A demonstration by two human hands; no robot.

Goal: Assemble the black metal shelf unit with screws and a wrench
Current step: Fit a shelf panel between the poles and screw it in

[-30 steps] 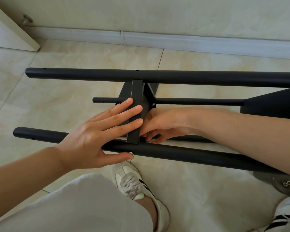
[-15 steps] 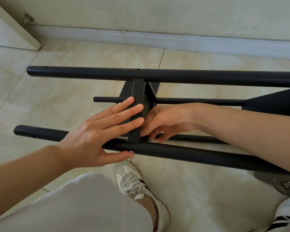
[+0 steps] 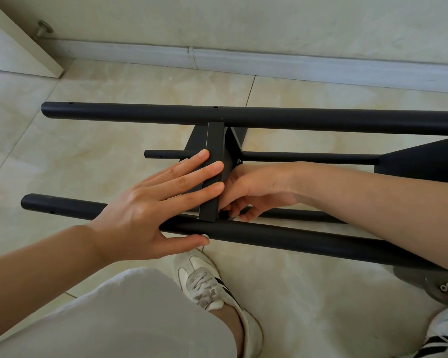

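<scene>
Barely anything is shifting: our left hand [image 3: 142, 210] is pressing flat on the crossbar [image 3: 212, 171], right hand [image 3: 254, 189] pinching a small dark fastener beneath; shelf frame [image 3: 269, 117] is lying on the floor [image 3: 114, 151], partly joined.

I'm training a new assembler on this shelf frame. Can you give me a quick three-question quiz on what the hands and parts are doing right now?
1. True or false: the left hand lies with straight fingers against the flat crosspiece.
2. Where does the right hand work? A) at the wall end of the far tube; B) by the lower end of the crosspiece, just above the near tube; C) on the floor beside the shoe.
3. Fill in: the left thumb presses against the near ____.

Key: 1 true; 2 B; 3 tube.
</scene>
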